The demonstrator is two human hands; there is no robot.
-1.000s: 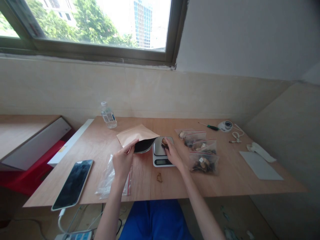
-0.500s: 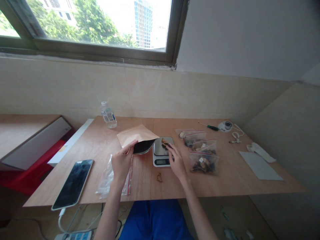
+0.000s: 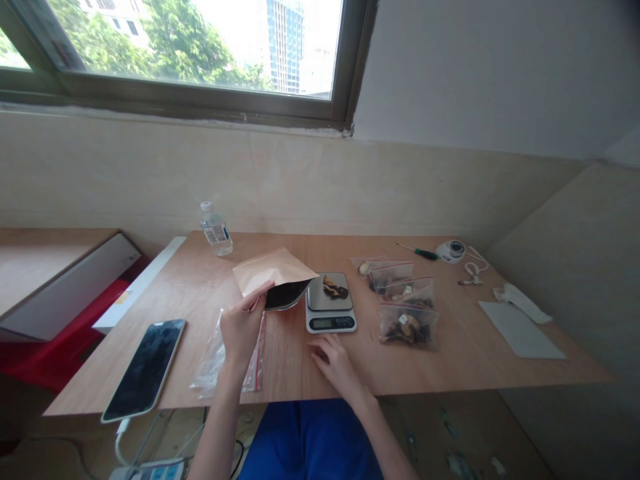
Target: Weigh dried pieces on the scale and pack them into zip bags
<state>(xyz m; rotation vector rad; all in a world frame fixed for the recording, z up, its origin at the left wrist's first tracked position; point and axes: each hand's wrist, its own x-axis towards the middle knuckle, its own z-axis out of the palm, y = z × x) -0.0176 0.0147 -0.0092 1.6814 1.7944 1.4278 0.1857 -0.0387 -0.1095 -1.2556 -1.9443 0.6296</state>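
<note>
My left hand point(image 3: 243, 327) grips the lower edge of a brown kraft paper pouch point(image 3: 275, 268), whose dark-lined mouth gapes toward the right. Beside the mouth stands a small white kitchen scale point(image 3: 331, 323). On its metal plate lie dark and tan dried mushroom pieces point(image 3: 335, 288), untouched. Low over the table, just in front of the scale, my right hand point(image 3: 336, 367) reaches left with its thumb and fingers apart. Whatever lies under those fingers is hidden.
Several zip bags of dried pieces point(image 3: 409, 327) stand right of the scale. Clear plastic bags point(image 3: 210, 370) lie under my left forearm. A phone point(image 3: 145, 367), a water bottle point(image 3: 217, 232), a screwdriver point(image 3: 425, 254), a white camera point(image 3: 451, 251) and a white sheet point(image 3: 520, 330) are also on the table.
My right hand has left the mushroom pieces on the scale and come down toward me, over the spot where a small brown piece lay. The pouch and left hand stay nearly still.
</note>
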